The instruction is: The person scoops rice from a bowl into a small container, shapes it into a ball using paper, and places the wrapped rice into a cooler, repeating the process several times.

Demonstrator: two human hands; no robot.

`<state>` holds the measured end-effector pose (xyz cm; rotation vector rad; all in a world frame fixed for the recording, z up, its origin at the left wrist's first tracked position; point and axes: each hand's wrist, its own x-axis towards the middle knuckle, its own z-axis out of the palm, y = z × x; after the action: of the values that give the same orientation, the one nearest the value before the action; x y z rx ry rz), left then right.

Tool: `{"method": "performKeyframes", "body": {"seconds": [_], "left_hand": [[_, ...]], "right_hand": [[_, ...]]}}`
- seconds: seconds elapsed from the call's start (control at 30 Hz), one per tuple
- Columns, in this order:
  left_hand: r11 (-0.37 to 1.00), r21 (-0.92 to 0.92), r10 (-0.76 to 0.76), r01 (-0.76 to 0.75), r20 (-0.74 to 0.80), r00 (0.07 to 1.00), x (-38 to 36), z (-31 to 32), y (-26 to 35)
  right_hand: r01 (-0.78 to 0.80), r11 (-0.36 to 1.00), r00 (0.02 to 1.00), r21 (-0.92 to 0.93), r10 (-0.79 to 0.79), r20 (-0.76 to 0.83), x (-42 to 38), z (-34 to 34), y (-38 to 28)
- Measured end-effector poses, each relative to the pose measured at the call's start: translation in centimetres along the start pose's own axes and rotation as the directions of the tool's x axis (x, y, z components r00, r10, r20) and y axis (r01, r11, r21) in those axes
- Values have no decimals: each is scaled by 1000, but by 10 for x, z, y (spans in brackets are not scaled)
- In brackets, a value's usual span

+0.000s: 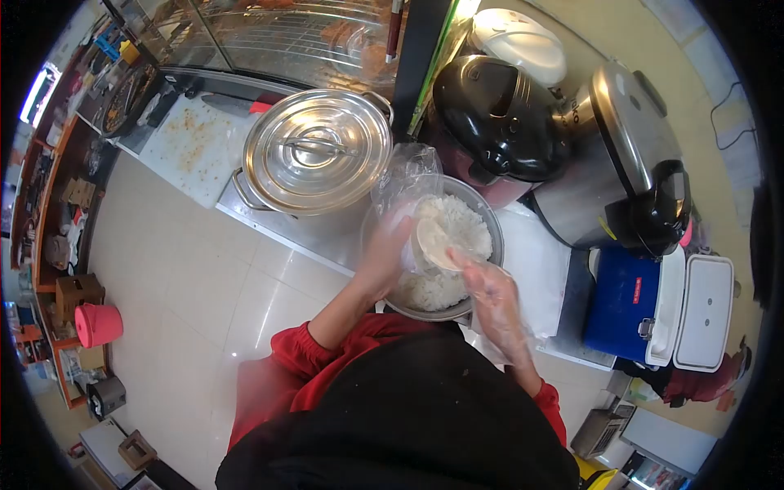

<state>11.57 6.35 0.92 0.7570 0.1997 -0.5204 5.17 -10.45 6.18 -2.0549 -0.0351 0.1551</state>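
A metal pot [496, 237] of cooked white rice [469, 222] stands in front of me. Over it, my right hand [492, 296], in a clear plastic glove, is closed on a pale, rounded rice scoop [435, 243]. My left hand [387, 255] is at the pot's left side, blurred by motion. It seems closed on a clear plastic bag [413, 255] beside the scoop; its fingertips are hard to make out. More crumpled clear plastic [412, 166] lies at the pot's far rim.
A lidded steel pot [318, 151] stands to the left, beside a stained white cutting board [189, 145]. Behind the rice are a black-lidded rice cooker [498, 114] and a large steel dispenser [600, 163]. White sheets [535, 265] and a blue cooler [625, 298] lie right.
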Motion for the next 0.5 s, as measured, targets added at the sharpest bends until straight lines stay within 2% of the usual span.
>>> {"method": "performKeyframes", "body": {"seconds": [0.07, 0.17, 0.2, 0.27, 0.37, 0.5], "left_hand": [[984, 127, 124, -126, 20, 992, -1, -4, -6], [956, 229, 163, -182, 100, 982, -8, -10, -5], [967, 194, 150, -163, 83, 985, -9, -10, -5], [985, 119, 118, -123, 47, 992, -12, -7, -6], [995, -71, -77, 77, 7, 997, -20, 1, 3], [995, -57, -87, 87, 5, 996, -28, 12, 9]], "right_hand": [[25, 995, 998, -101, -30, -52, 3, 10, 3], [68, 981, 989, -184, -91, -117, 4, 21, 2], [83, 975, 984, -204, -112, -135, 4, 23, 1], [17, 952, 985, -304, -68, -157, 4, 25, 0], [-27, 898, 987, -439, -44, -152, 2, 24, -1], [45, 879, 970, -474, -152, -190, -3, 22, 8]]}}
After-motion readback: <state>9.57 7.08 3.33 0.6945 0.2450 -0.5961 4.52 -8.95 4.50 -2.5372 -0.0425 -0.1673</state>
